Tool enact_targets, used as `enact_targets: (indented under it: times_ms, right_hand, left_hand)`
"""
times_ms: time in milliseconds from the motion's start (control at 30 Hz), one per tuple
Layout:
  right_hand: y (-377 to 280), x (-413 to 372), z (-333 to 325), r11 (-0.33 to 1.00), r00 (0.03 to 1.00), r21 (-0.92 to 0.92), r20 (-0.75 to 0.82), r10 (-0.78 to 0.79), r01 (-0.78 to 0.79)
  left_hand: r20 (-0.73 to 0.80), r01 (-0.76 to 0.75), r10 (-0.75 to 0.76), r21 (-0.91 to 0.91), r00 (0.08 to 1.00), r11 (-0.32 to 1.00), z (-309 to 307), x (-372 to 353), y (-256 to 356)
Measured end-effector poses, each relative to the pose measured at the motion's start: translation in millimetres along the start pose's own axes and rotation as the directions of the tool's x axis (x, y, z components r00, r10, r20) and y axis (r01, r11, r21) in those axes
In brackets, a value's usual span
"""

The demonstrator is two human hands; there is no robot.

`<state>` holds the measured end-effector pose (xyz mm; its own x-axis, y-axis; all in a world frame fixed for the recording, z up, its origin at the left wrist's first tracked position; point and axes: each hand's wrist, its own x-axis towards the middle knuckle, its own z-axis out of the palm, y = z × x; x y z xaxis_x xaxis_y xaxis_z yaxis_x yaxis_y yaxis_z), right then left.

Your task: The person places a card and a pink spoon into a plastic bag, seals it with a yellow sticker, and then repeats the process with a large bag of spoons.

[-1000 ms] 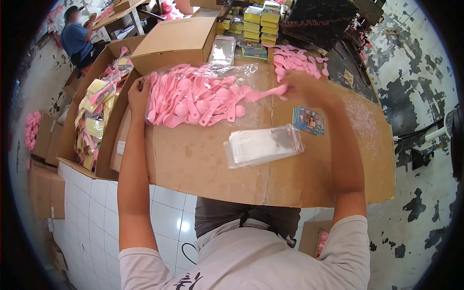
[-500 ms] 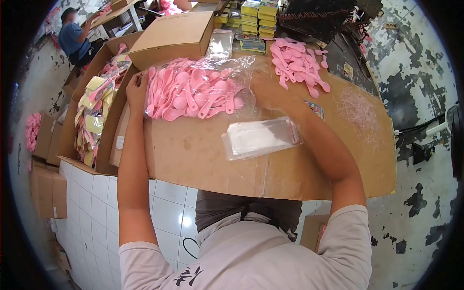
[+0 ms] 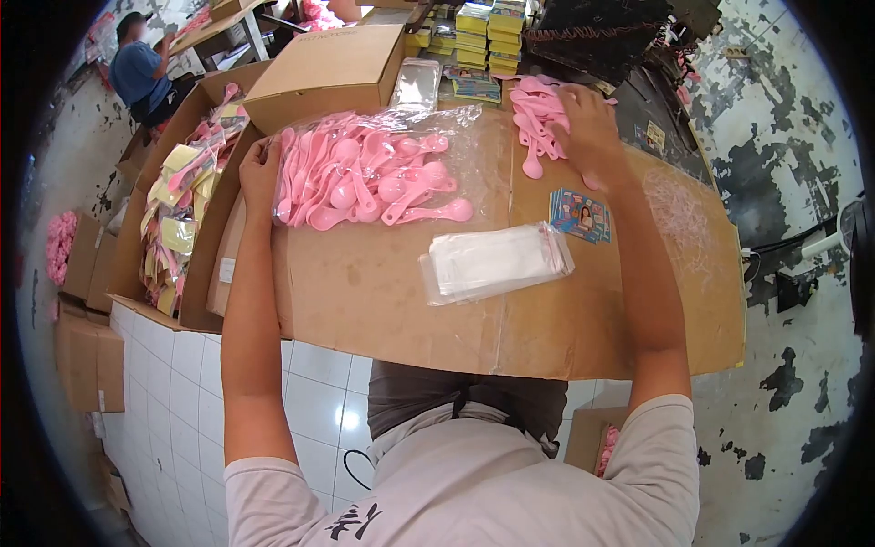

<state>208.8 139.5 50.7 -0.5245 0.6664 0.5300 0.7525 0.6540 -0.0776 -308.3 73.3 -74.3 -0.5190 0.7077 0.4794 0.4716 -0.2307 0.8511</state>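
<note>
At the left end of a clear plastic bag (image 3: 467, 137), my left hand (image 3: 259, 166) is closed, pinching the bag's edge. Many pink plastic spoons (image 3: 351, 173) fill the bag, and a few lie at its open right side. My right hand (image 3: 591, 132) reaches over a smaller pile of pink spoons (image 3: 538, 108) at the back right. Its fingers look spread and curved on the spoons, partly covering them. Nearer my body lies a stack of clear plastic sleeves (image 3: 497, 263). Several printed cards (image 3: 581, 215) are fanned out below my right hand.
A long carton (image 3: 202, 264) of packed spoons and yellow cards stands left. Behind the bag sit a closed cardboard box (image 3: 324, 68) and card stacks (image 3: 472, 36). Thin plastic strips (image 3: 674, 210) lie right on the cardboard tabletop (image 3: 383, 301). Another person (image 3: 138, 68) sits far left.
My right hand has moved from the bag's open end to the spoon pile at the back right, uncovering the printed cards. Spoons at the bag's right side have shifted. My left hand stays put.
</note>
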Motion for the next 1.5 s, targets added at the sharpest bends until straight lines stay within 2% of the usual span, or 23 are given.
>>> enact_targets:
  times_ms: [33, 67, 100, 167, 267, 367, 467, 567, 667, 767, 867, 933, 1000, 1067, 1100, 1133, 1167, 1200, 1233, 1267, 1333, 1433, 1500]
  right_hand:
    - [-10.8, -0.7, 6.5, 0.995, 0.982, -0.064, -0.172, -0.084, 0.075]
    - [-23.1, -1.8, 14.2, 0.964, 1.000, 0.265, 0.026, -0.011, 0.004]
    - [-41.6, -4.7, 21.4, 0.828, 0.971, 0.545, 0.238, -0.004, -0.130]
    - [-71.8, -18.5, 47.9, 0.888, 0.952, 0.442, 0.199, -0.233, 0.125]
    - [-106.5, -9.5, 52.8, 0.831, 0.882, 0.518, 0.273, -0.384, 0.202]
    - [-108.5, -6.4, 51.2, 0.921, 0.877, 0.390, 0.434, -0.208, 0.025]
    - [-104.2, -7.0, 47.9, 0.963, 0.842, 0.245, 0.490, -0.227, 0.116]
    - [-109.0, -14.6, 32.8, 0.941, 0.869, 0.337, 0.475, -0.139, -0.033]
    - [-89.5, -14.4, 59.5, 0.934, 0.850, 0.351, 0.508, -0.137, -0.060]
    - [-81.6, -14.1, 57.7, 0.920, 0.850, 0.381, 0.511, -0.125, -0.094]
    - [-82.4, -17.5, 5.3, 0.902, 0.913, 0.418, 0.402, -0.078, -0.107]
    - [-40.0, -15.2, 2.4, 0.904, 0.890, 0.409, 0.449, -0.078, -0.127]
    - [-8.7, -15.7, -15.9, 0.940, 0.868, 0.285, 0.496, 0.024, -0.189]
    - [16.0, -11.9, -19.0, 0.937, 0.916, 0.213, 0.353, 0.192, -0.279]
    - [21.0, -10.2, -10.0, 0.986, 0.986, 0.070, 0.085, 0.142, -0.148]
    - [24.7, -10.2, -0.5, 0.992, 0.984, -0.113, -0.173, 0.039, -0.059]
    - [29.0, -14.2, 6.5, 0.949, 0.912, -0.314, -0.395, -0.116, -0.015]
    - [22.2, -17.8, 7.3, 0.999, 0.965, -0.047, -0.263, -0.016, 0.004]
    - [6.6, -20.6, 8.8, 0.974, 0.993, 0.226, -0.106, 0.043, -0.018]
    - [-9.0, -23.3, 12.9, 0.874, 0.996, 0.480, 0.064, 0.058, -0.082]
    - [-32.6, -28.4, 31.8, 0.881, 0.973, 0.460, 0.128, -0.190, 0.111]
    - [-66.4, -20.7, 60.5, 0.873, 0.956, 0.442, 0.100, -0.277, 0.206]
    - [-78.8, -6.3, 58.2, 0.944, 0.923, 0.273, 0.282, -0.261, 0.183]
  left_hand:
    - [0.000, -0.008, 0.008, 0.018, 1.000, 1.000, -0.8, -0.9, 2.2]
    - [-0.001, -0.014, 0.015, 0.037, 1.000, 0.999, -1.9, -1.7, 4.2]
    - [0.000, -0.004, 0.004, 0.024, 1.000, 1.000, -2.6, -2.5, 4.1]
    - [0.003, 0.013, -0.013, -0.004, 1.000, 1.000, -2.1, -2.3, 2.1]
    - [0.000, -0.016, 0.016, 0.022, 1.000, 1.000, -2.5, -0.9, -0.8]
    - [-0.006, -0.038, 0.039, 0.048, 0.999, 0.998, -2.3, 0.1, -2.0]
    - [0.007, -0.021, 0.021, -0.029, 1.000, 0.999, -1.2, 3.9, -12.8]
    - [0.029, 0.032, -0.032, -0.033, 0.999, 0.999, -2.0, 1.5, -7.6]
    - [0.004, -0.029, 0.029, 0.017, 1.000, 0.999, -0.4, -2.4, -1.2]
    - [-0.002, -0.018, 0.018, 0.032, 1.000, 0.999, 0.8, -8.6, 7.1]
    - [-0.011, -0.025, 0.026, 0.024, 1.000, 0.999, 1.4, -6.4, 3.5]
    - [-0.011, -0.006, 0.006, 0.020, 1.000, 1.000, 3.6, -8.7, 5.3]
    - [-0.019, -0.010, 0.011, 0.031, 1.000, 0.999, 2.6, -9.6, 11.2]
    - [-0.001, -0.011, 0.011, 0.003, 1.000, 1.000, 1.4, -9.0, 10.7]
    - [0.005, -0.009, 0.009, 0.010, 1.000, 1.000, 0.7, -8.0, 9.4]
    - [0.014, -0.006, 0.006, 0.013, 1.000, 1.000, 0.4, -6.6, 7.6]
    - [0.021, -0.006, 0.006, 0.013, 1.000, 1.000, 0.7, -5.9, 6.2]
    - [0.020, -0.018, 0.018, 0.016, 1.000, 1.000, 1.0, -3.7, 4.5]
    - [0.019, -0.030, 0.030, 0.019, 0.999, 0.999, 0.3, -2.5, 2.8]
    - [0.019, -0.040, 0.040, 0.026, 0.999, 0.999, 0.1, -3.1, 0.2]
    - [0.022, -0.041, 0.040, 0.036, 0.999, 0.999, -1.0, -5.0, 8.2]
    - [0.033, -0.049, 0.048, 0.056, 0.998, 0.997, -0.5, -4.4, 8.0]
    - [0.041, -0.035, 0.033, 0.046, 0.999, 0.998, -3.1, 3.1, -6.0]
